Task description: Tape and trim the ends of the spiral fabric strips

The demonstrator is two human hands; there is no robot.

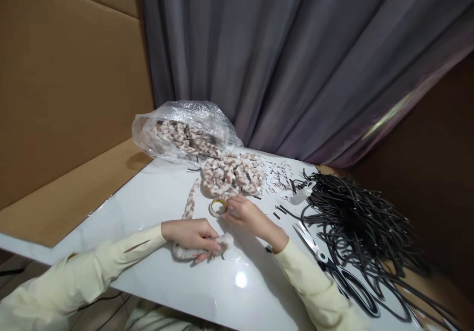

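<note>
My left hand (pixel 192 235) is closed around a fluffy white-and-brown fabric tube (pixel 185 253) near its end, low over the table. The tube bends back behind my wrist, and its patterned tail (pixel 191 200) lies on the tabletop. My right hand (pixel 242 213) has its fingers closed on the right edge of a roll of tape (pixel 214 214) with a yellow inner ring; the fingertips are partly hidden. Just beyond the tape lies a heap of similar fluffy tubes (pixel 222 175).
A clear plastic bag (pixel 144 131) holding more fluffy tubes stands at the back. Large scissors (pixel 322 257), a white squeeze bottle (pixel 301 194) and a big tangle of black cords (pixel 359 217) lie to the right. Small scraps (pixel 279 175) litter the white table (pixel 148 193).
</note>
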